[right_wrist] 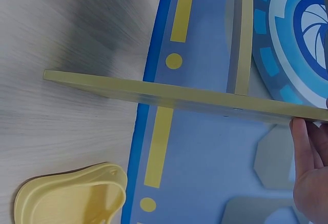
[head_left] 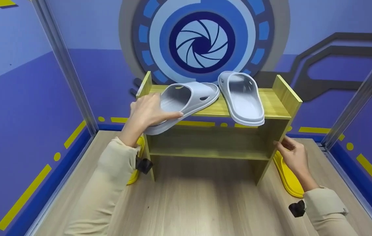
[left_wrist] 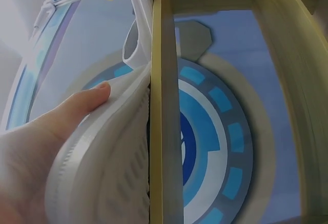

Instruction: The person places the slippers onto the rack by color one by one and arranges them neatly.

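Observation:
In the head view, my left hand [head_left: 146, 110] grips the heel end of a light grey slipper [head_left: 202, 91], thumb along its near side. That slipper lies slantwise on the top board of a small wooden shoe rack [head_left: 272, 101], its toe pointing back and right and its heel overhanging the front edge. A matching grey slipper [head_left: 245, 106] sits on the same board, toe toward the back wall. My right hand [head_left: 293, 155] pinches the front edge of the rack's right side panel [right_wrist: 189, 95] between thumb and fingers.
A yellow slipper [head_left: 289, 177] lies on the wood-grain floor [head_left: 205, 206] outside the rack's right side. Another yellow slipper [head_left: 134, 177] shows partly behind my left forearm, beside the rack's left side. A blue patterned wall [head_left: 107, 75] stands behind the rack.

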Motion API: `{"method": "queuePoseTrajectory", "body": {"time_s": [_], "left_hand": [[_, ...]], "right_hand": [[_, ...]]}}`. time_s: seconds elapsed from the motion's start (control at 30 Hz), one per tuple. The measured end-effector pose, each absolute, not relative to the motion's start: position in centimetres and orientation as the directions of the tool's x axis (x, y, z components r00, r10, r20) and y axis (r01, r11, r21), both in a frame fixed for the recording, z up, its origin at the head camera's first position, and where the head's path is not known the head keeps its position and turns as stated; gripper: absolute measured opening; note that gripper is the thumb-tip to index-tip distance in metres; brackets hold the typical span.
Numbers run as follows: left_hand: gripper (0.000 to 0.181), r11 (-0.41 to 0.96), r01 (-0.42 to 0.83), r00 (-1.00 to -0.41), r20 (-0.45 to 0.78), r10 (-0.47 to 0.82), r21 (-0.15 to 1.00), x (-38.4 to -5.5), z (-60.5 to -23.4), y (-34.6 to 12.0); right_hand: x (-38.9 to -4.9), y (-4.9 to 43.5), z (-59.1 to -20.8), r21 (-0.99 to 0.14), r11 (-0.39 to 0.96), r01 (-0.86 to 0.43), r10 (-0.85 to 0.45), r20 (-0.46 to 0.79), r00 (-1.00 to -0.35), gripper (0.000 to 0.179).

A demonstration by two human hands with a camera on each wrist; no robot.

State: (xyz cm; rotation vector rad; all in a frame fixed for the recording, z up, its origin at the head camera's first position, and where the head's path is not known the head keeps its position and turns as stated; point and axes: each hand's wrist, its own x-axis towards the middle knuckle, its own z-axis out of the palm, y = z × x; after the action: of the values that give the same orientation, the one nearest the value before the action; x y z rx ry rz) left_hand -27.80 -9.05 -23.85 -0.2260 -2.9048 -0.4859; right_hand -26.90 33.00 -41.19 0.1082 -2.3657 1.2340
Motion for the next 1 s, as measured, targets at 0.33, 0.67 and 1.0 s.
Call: {"method": "queuePoseTrajectory", "body": {"time_s": [0.33,0.67,1.0], "left_hand": [[0.085,0.938,0.248,-0.945,0.275,0.179,0.243,-25.4,-24.8,-11.4],[0.085,0.845,0.363,-0.925,0.263,0.275,0.392,-23.1,-26.0,-14.7],[0.078,0.733,0.439,-0.893,0.343,0.292,0.52,-22.7,-27.0,-14.0]], "right_hand": [[-26.9,33.1,-41.4,-0.751,0.593,-0.292,0.14,0.453,-0.881,0.044],[-27.1,33.1,-41.5,-0.756,0.587,-0.29,0.137,0.446,-0.884,0.043],[-26.9,33.0,-41.4,-0.755,0.599,-0.269,0.145,0.432,-0.89,0.046]]}}
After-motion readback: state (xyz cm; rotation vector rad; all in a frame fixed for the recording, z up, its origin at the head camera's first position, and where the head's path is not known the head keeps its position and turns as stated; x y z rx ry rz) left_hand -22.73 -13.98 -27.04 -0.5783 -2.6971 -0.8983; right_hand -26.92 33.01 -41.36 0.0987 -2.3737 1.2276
